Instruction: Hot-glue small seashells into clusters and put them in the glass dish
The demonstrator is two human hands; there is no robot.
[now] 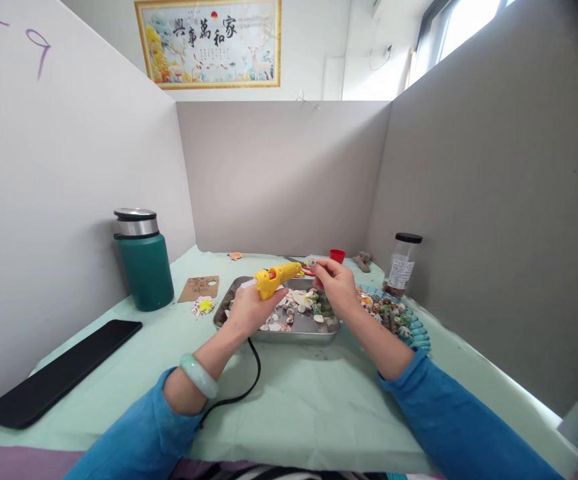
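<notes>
My left hand (251, 312) is wrapped round the handle of a yellow hot glue gun (277, 278), its nozzle pointing right. A black cord (253, 380) runs from it down across the table. Close to the nozzle, my right hand (336, 285) pinches a small speckled piece (312, 264), which looks like a shell; its exact kind is too small to tell. Under both hands sits a metal tray (279, 336) holding shells (301, 300) and small stones. To the right of it, partly behind my right forearm, a blue ribbed plate (421, 333) is heaped with more shells (393, 313).
A green bottle (145, 267) and a long black flat object (63, 373) are at the left. A brown card (199, 289) and a flower-shaped piece (203, 305) lie left of the tray. Behind stand a red cup (337, 256) and a clear jar (403, 267). Partitions (289, 173) enclose the table.
</notes>
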